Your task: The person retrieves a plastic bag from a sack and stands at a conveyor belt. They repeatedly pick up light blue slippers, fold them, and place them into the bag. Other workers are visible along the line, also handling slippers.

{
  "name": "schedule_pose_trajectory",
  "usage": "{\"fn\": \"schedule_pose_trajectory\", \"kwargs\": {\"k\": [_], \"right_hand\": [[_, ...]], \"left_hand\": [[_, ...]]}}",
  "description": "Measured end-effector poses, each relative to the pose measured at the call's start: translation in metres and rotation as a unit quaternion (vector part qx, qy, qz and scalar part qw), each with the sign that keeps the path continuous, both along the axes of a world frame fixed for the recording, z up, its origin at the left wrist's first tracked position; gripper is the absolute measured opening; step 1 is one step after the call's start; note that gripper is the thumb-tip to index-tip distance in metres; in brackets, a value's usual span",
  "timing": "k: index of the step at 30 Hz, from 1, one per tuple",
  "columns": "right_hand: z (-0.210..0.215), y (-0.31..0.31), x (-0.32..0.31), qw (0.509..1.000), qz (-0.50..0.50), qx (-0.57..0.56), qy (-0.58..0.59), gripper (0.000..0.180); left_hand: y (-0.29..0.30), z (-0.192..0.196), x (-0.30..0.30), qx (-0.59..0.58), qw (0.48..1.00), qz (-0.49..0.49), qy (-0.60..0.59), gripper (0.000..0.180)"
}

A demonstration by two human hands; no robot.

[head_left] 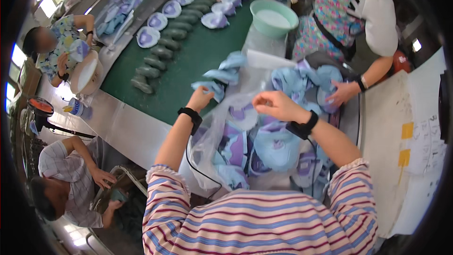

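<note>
My left hand [201, 98] is at the near edge of a green belt, its fingers closed on a light blue fabric shoe upper [214, 89]. More light blue uppers [231, 66] lie overlapped just beyond it. My right hand [281, 105] hovers over a pile of blue and purple shoe uppers [276, 146], fingers curled in, with nothing visible in them. Clear plastic sheeting [207, 146] lies along the left side of that pile. Both wrists wear black bands, and thin cords run from them.
The green belt [122, 78] carries rows of dark shoe lasts [155, 61] and white-and-purple uppers [148, 37]. At the right, a co-worker's hand [343, 95] touches the pile near a mint basin [273, 18]. Other people sit at the left, one beside a beige bucket [88, 73].
</note>
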State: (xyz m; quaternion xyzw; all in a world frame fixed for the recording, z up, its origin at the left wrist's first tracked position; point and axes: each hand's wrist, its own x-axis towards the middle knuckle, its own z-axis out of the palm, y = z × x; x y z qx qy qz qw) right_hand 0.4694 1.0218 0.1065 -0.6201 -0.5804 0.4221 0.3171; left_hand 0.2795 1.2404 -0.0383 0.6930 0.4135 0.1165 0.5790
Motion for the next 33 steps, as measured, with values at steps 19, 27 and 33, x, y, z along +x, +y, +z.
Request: {"fn": "schedule_pose_trajectory", "kwargs": {"k": [19, 27, 33], "right_hand": [[-0.014, -0.171, -0.054, 0.876, 0.173, 0.113, -0.436, 0.044], [0.018, -0.148, -0.028, 0.997, -0.047, -0.006, -0.058, 0.038], [0.022, -0.080, -0.042, 0.957, -0.174, 0.218, -0.077, 0.086]], "left_hand": [[-0.114, -0.024, 0.007, 0.396, 0.800, -0.391, 0.223, 0.051], [-0.059, 0.093, -0.034, -0.285, 0.910, -0.180, -0.239, 0.062], [-0.138, 0.115, -0.045, -0.367, 0.840, -0.105, -0.386, 0.066]]}}
